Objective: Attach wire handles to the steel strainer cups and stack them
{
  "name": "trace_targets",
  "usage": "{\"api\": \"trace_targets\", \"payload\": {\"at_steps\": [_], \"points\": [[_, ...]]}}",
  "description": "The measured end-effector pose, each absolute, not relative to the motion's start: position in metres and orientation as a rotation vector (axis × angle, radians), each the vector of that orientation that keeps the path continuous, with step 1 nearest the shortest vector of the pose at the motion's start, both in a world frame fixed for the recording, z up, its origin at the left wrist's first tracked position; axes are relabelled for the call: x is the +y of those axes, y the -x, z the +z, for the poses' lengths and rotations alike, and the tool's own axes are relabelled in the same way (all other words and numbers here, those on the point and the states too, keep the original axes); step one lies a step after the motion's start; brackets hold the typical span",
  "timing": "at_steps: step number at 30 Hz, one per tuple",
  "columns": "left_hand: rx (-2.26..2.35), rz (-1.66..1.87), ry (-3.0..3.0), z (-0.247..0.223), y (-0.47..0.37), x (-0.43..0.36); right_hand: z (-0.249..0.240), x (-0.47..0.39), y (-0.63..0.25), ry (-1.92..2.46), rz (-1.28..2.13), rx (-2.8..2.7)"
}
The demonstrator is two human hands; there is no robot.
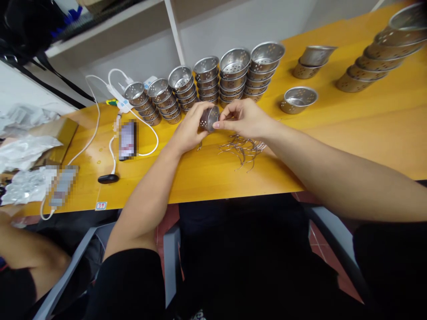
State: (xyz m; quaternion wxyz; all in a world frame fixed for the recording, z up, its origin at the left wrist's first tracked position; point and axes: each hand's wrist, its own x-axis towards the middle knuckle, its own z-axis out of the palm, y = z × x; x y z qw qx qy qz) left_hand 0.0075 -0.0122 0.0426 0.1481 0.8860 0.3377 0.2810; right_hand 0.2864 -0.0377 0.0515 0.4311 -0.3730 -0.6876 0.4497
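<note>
My left hand (191,129) is closed around a small perforated metal cup (210,119), tilted on its side above the table. At the cup's right rim, the thumb and fingers of my right hand (240,119) come together in a pinch. What sits in that pinch, if anything, is too small to make out. A loose pile of thin curved metal wires (246,149) lies on the table just below my right hand. Behind both hands stand several stacks of the same kind of perforated cups (235,66).
On the right are a single cup (298,99), a short stack (312,61) and a tall leaning stack (373,58). Phones (127,140), white cables (156,142) and a black oval object (108,178) lie left. Another person's arm (30,253) shows at lower left.
</note>
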Motion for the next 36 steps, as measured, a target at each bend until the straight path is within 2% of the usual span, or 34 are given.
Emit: {"api": "trace_targets", "payload": {"at_steps": [6, 12, 24, 27, 32, 36], "points": [[1.094, 0.842, -2.445, 0.028, 0.003, -0.003, 0.061, -0.034, -0.298, 0.783, 1.176, -1.885], [1.224, 0.897, -2.395, 0.015, 0.004, 0.005, 0.053, -0.01, -0.345, 0.889, 0.668, -2.373], [1.292, 0.896, -2.231, -0.008, 0.007, 0.022, 0.06, -0.008, -0.354, 0.912, 0.602, -2.613], [1.288, 0.903, -2.221, -0.012, 0.011, 0.026, 0.079, -0.016, -0.361, 1.086, 0.474, -2.542], [1.252, 0.929, -2.192, -0.015, 0.014, 0.03, 0.116, -0.025, -0.406, 1.694, 0.114, -2.214], [1.234, 0.959, -2.16, -0.009, 0.011, 0.025, 0.105, -0.016, -0.448, 2.072, 0.074, -2.017]]}}
